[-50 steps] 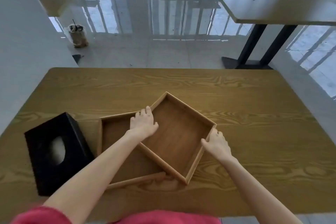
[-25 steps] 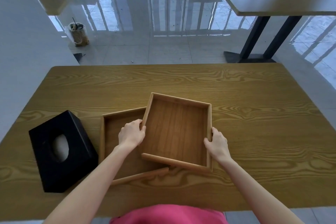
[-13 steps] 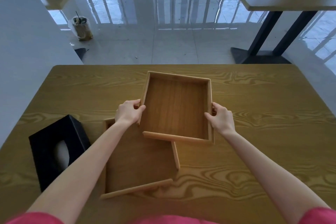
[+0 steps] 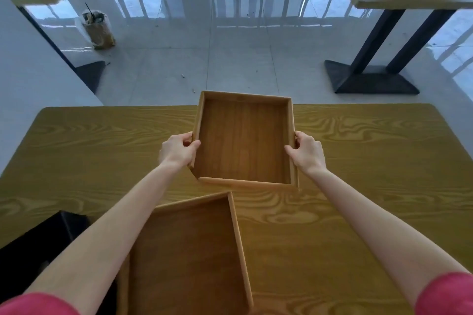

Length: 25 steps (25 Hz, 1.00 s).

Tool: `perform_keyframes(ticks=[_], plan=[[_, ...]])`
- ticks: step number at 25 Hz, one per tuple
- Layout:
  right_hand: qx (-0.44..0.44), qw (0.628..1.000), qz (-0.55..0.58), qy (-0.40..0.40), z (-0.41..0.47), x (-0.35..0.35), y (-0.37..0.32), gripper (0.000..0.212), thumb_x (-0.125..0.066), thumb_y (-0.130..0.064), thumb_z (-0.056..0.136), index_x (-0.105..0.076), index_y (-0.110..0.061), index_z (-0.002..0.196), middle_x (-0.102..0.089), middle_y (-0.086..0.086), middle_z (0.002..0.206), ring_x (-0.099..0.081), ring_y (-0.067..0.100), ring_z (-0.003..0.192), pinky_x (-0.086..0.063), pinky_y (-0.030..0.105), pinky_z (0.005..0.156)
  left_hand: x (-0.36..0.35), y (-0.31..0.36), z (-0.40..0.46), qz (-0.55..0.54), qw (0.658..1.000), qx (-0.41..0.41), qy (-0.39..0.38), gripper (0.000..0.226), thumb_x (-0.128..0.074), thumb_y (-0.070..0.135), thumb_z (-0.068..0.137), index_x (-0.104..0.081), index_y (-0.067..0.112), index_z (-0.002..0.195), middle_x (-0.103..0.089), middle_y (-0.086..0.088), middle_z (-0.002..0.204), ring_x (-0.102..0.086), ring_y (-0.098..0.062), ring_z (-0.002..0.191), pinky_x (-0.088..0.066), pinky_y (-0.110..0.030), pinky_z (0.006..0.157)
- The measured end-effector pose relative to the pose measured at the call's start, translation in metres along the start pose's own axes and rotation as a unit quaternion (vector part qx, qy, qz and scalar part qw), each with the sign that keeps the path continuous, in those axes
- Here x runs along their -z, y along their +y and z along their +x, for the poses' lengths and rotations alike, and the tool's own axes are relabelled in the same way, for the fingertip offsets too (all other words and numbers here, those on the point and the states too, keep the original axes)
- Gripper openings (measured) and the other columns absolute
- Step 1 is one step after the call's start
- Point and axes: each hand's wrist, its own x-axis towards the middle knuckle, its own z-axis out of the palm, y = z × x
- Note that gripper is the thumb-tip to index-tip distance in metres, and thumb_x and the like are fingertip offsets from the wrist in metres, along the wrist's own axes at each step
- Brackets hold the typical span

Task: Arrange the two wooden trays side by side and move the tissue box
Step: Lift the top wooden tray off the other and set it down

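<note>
I hold one square wooden tray (image 4: pixel 243 100) between both hands, out over the far part of the wooden table (image 4: pixel 358 151). My left hand (image 4: pixel 176 149) grips its left wall and my right hand (image 4: pixel 305 152) grips its right wall. Its far edge reaches past the table's far edge in the view. The second wooden tray (image 4: pixel 238 238) lies flat on the table close to me, partly under my left forearm. The black tissue box (image 4: pixel 38 243) sits at the near left, mostly hidden by my left arm.
Beyond the table's far edge is glossy tiled floor. A plastic cup with a straw (image 4: pixel 96 28) stands on the floor at far left. Another table on black legs (image 4: pixel 378 41) stands at far right. A white wall (image 4: pixel 23 69) runs along the left.
Both hands have lifted the upper tray off the lower one, turned it square and carried it away from me toward the table's far edge. The lower tray and the tissue box have stayed put.
</note>
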Motion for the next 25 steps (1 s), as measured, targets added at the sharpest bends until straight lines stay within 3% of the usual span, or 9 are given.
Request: perform_keyframes(ticks=[3, 10, 13, 17, 19, 21, 25], plan=[[-0.004, 1.000, -0.009, -0.015, 0.025, -0.009, 0.002, 0.017, -0.055, -0.009, 0.086, -0.061, -0.002, 0.100, -0.065, 0.011, 0.080, -0.063, 0.032, 0.079, -0.054, 0.043, 0.073, -0.011, 0.003, 0.023, -0.013, 1.000, 0.016, -0.012, 0.046, -0.055, 0.027, 0.090, -0.048, 0.012, 0.132, -0.054, -0.011, 0.137, -0.047, -0.028, 0.128, -0.037, -0.039, 0.109], [-0.027, 0.999, -0.007, -0.022, 0.046, -0.028, 0.022, 0.035, -0.053, -0.009, 0.089, -0.053, -0.004, 0.123, -0.069, 0.015, 0.093, -0.064, 0.031, 0.087, -0.054, 0.044, 0.079, -0.045, -0.005, 0.040, -0.012, 0.999, 0.036, -0.006, 0.045, -0.055, 0.027, 0.090, -0.049, 0.013, 0.132, -0.057, -0.012, 0.134, -0.049, -0.029, 0.127, -0.036, -0.039, 0.108], [-0.014, 0.999, 0.015, -0.027, 0.045, -0.029, 0.028, 0.054, -0.055, -0.014, 0.090, -0.035, -0.011, 0.140, -0.062, 0.018, 0.123, -0.058, 0.034, 0.114, -0.046, 0.043, 0.096, -0.050, -0.007, 0.043, -0.011, 1.000, 0.027, -0.008, 0.046, -0.056, 0.026, 0.090, -0.048, 0.012, 0.133, -0.056, -0.013, 0.134, -0.049, -0.029, 0.126, -0.038, -0.040, 0.107], [0.060, 0.995, -0.030, -0.067, 0.037, -0.029, 0.031, 0.071, -0.057, -0.025, 0.089, -0.017, -0.015, 0.146, -0.025, 0.014, 0.153, -0.029, 0.031, 0.140, -0.032, 0.043, 0.111, -0.048, -0.006, 0.037, 0.088, 0.992, -0.072, -0.048, 0.065, -0.055, 0.031, 0.089, -0.024, 0.015, 0.145, -0.042, -0.014, 0.145, -0.043, -0.030, 0.131, -0.041, -0.044, 0.103], [0.115, 0.985, -0.105, -0.075, 0.027, -0.029, 0.033, 0.075, -0.057, -0.034, 0.088, -0.013, -0.018, 0.147, -0.010, 0.014, 0.157, -0.012, 0.029, 0.145, -0.021, 0.045, 0.115, -0.047, -0.004, 0.027, 0.175, 0.972, -0.147, -0.061, 0.076, -0.054, 0.037, 0.088, -0.010, 0.020, 0.147, -0.022, -0.013, 0.154, -0.027, -0.031, 0.140, -0.038, -0.047, 0.106], [0.164, 0.966, -0.179, -0.094, 0.013, -0.032, 0.036, 0.080, -0.051, -0.051, 0.084, -0.010, -0.023, 0.147, -0.003, 0.012, 0.158, 0.000, 0.026, 0.146, -0.007, 0.046, 0.118, -0.053, -0.004, 0.016, 0.257, 0.938, -0.217, -0.084, 0.077, -0.052, 0.045, 0.086, -0.009, 0.025, 0.147, -0.005, -0.011, 0.158, -0.007, -0.030, 0.146, -0.025, -0.050, 0.116], [0.172, 0.950, -0.219, -0.140, -0.006, -0.040, 0.044, 0.109, -0.012, -0.087, 0.055, -0.004, -0.029, 0.146, 0.003, 0.011, 0.158, 0.013, 0.023, 0.145, 0.006, 0.047, 0.116, -0.068, -0.003, 0.001, 0.297, 0.911, -0.238, -0.161, 0.065, -0.047, 0.054, 0.085, -0.022, 0.038, 0.143, -0.006, -0.005, 0.159, 0.002, -0.029, 0.146, -0.010, -0.058, 0.116]])
